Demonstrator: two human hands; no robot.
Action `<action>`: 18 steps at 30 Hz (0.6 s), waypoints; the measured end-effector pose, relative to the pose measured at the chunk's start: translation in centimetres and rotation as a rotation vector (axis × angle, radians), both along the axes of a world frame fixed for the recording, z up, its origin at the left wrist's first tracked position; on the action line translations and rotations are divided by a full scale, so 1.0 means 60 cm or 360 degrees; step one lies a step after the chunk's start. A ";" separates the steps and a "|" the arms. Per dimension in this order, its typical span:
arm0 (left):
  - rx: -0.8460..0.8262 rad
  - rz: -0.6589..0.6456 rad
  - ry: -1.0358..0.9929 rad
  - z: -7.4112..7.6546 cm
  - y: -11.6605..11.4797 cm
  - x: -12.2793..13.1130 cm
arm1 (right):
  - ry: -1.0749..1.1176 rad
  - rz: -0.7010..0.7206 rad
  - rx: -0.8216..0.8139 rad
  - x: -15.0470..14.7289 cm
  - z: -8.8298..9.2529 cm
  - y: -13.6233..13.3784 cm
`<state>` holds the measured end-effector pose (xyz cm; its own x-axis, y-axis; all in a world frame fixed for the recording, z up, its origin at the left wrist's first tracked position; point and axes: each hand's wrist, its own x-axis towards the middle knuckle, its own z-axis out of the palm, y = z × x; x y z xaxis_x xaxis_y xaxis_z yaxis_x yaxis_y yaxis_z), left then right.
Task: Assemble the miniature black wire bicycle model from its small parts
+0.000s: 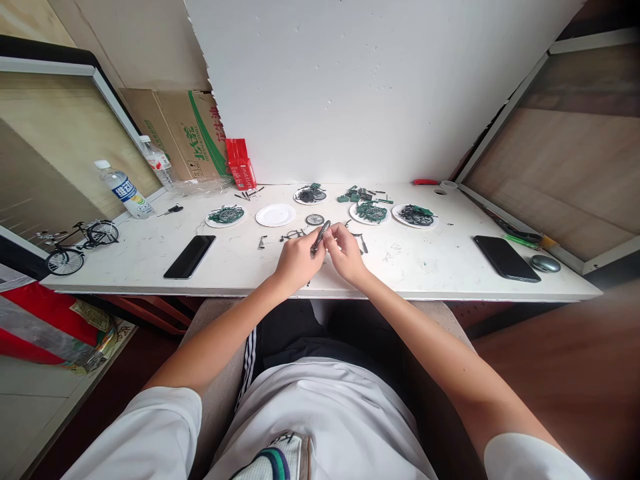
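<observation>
My left hand (301, 261) pinches a small dark model bicycle wheel (321, 239), seen nearly edge-on, above the front of the white table. The fingers of my right hand (346, 255) are closed at the wheel's right side, touching it; their tips are partly hidden. Just behind the hands lies another small spoked wheel (315, 219). A thin dark bicycle frame (293, 235) rests beside it, partly covered by my left hand. Small dark parts (262, 242) lie to the left, and a thin dark part (363, 243) is right of my right hand.
Paper plates with green parts (226, 215) and black parts (417, 215) stand behind, near a bare plate (276, 215). Phones (190, 257) (506, 258) lie on both sides. At left are an assembled model bicycle (83, 245) and a bottle (125, 190). A white board (380, 87) closes the back.
</observation>
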<state>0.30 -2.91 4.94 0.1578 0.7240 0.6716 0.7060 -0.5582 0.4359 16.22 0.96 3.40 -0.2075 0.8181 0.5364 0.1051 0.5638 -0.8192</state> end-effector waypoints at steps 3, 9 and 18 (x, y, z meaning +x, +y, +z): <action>-0.0003 -0.0001 0.0003 -0.001 0.001 0.000 | -0.0002 0.0000 0.0002 0.000 -0.002 0.000; 0.0002 0.0007 0.0022 0.000 0.000 0.000 | -0.0023 -0.0008 0.0035 0.000 -0.002 -0.001; 0.0022 0.0021 0.0050 -0.002 0.003 -0.002 | -0.0028 -0.0018 0.0058 0.001 0.000 -0.002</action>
